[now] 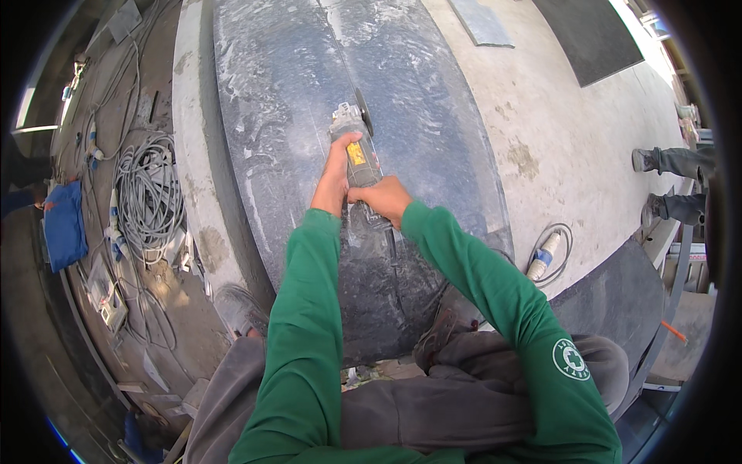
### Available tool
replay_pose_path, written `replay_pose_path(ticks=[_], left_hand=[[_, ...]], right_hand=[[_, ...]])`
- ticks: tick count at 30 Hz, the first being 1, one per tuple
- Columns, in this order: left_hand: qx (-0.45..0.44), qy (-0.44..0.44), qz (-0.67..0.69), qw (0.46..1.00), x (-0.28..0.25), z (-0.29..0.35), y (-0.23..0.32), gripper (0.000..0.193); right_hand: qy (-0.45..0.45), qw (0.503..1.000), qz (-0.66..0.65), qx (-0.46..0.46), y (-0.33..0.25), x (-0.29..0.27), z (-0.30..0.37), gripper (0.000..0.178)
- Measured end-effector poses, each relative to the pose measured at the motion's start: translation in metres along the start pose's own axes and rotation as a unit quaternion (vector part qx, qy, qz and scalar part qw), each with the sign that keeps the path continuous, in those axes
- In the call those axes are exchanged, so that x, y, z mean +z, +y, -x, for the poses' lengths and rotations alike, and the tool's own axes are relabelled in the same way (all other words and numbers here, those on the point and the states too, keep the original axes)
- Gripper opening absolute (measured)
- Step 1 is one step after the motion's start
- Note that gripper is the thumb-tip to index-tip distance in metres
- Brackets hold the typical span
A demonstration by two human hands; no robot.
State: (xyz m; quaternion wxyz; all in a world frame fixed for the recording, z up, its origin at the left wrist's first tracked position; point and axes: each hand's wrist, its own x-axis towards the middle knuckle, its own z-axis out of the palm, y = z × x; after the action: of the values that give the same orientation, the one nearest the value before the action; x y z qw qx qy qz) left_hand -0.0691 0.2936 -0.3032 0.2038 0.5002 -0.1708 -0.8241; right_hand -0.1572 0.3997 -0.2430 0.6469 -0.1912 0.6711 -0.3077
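Both my hands are closed round a dusty angle grinder (362,158) with a yellow label on its body. My left hand (334,176) grips its front part near the head, the thumb lying over the top. Behind it, my right hand (385,197) is wrapped round the rear of the body. The thin cutting disc (363,110) stands on edge at the tool's right side, over a long dark stone slab (433,131). A straight cut line runs along the slab ahead of the disc. Whether the disc touches the stone is hard to tell. A cord trails from the grinder back toward me.
A coiled grey cable (149,193) lies on the ground at left, near a blue cloth (66,226). On the pale concrete at right are a plug connector (545,255) and a dark slab (591,39). Another person's legs (680,161) show at far right.
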Motion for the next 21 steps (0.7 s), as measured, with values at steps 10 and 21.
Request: replay_pose_path(ticks=[10,21], left_hand=[[-0.025,-0.015,0.018,0.999,-0.006,0.012,-0.008,0.051],[-0.019,-0.008,0.019,1.0,-0.005,0.01,-0.01,0.048]], right_hand=[[0.025,0.999,0.022,-0.029,0.012,0.008,0.009,0.038],[0.021,1.0,0.0,-0.015,0.013,0.007,0.008,0.037]])
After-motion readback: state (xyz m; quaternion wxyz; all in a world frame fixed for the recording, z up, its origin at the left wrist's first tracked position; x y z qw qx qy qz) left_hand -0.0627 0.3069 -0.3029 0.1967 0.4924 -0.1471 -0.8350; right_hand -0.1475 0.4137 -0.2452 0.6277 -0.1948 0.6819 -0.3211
